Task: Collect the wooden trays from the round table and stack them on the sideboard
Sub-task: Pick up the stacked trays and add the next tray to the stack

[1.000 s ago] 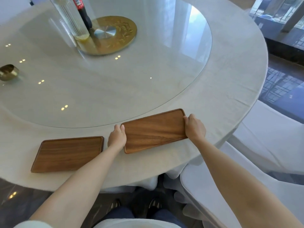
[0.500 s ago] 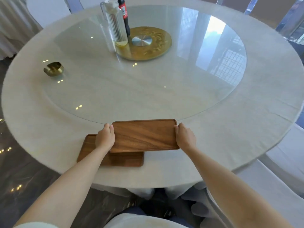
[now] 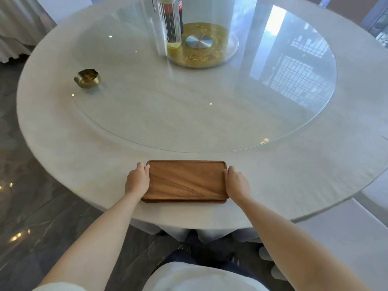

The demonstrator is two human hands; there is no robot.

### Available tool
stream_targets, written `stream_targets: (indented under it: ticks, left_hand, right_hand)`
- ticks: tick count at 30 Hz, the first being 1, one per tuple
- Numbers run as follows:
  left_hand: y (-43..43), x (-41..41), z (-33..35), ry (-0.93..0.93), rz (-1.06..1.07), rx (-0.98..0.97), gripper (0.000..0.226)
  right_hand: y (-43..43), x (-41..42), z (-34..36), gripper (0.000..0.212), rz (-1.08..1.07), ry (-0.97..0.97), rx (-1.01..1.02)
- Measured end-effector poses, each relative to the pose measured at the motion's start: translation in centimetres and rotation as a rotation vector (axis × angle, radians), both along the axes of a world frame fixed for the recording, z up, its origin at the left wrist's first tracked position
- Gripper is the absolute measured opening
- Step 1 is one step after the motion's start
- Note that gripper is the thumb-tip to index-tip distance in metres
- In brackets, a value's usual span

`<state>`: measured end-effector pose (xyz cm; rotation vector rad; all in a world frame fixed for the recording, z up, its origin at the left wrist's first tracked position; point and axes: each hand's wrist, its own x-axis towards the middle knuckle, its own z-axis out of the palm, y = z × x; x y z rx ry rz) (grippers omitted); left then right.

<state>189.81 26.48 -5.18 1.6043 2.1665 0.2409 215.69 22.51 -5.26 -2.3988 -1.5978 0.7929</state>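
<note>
The round table [image 3: 63,131] carries a glass turntable [image 3: 147,114] with a wide bare cloth rim around it. At the table's near edge two wooden trays lie stacked, both empty: the top tray [image 3: 185,179] covers the bottom tray [image 3: 184,201], only whose front lip shows. The left hand [image 3: 136,181] and right hand [image 3: 237,183] clasp the stack's short ends, fingers curled. A brass bowl [image 3: 87,78] sits near the left edge.

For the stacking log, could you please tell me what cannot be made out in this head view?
- Lower tray: only its front edge shows; the top tray covers the rest.
- Fingertips of the left hand and right hand: hidden at the tray ends.
- Glass bottle and dark bottle: tops cut off by the upper edge.
- Sideboard: out of view.
</note>
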Motion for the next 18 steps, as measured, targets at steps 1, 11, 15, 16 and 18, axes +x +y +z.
stream_targets:
  ticks: [1, 11, 15, 16, 18]
  left_hand:
    - [0.0, -0.2, -0.2, 0.011, -0.020, -0.006, 0.039]
    - [0.6, -0.9, -1.4, 0.134, -0.137, -0.006, 0.036]
    - [0.4, -1.3, -1.7, 0.155, -0.151, -0.004, 0.036]
    - [0.3, -1.3, -1.8, 0.158, -0.153, 0.001, 0.037]
    - [0.2, -1.4, -2.0, 0.163, -0.160, 0.009, 0.037]
  right_hand:
    - [-0.1, -0.3, -0.1, 0.036, 0.000, -0.007, 0.000]
    - [-0.2, -1.2, -0.6, 0.036, -0.002, -0.106, -0.016]
    - [-0.2, -1.3, -0.8, 0.036, 0.020, -0.141, -0.011]
    - [-0.2, -1.3, -0.8, 0.036, 0.027, -0.145, -0.012]
    - [-0.3, -1.2, -0.8, 0.035, 0.040, -0.153, -0.013]
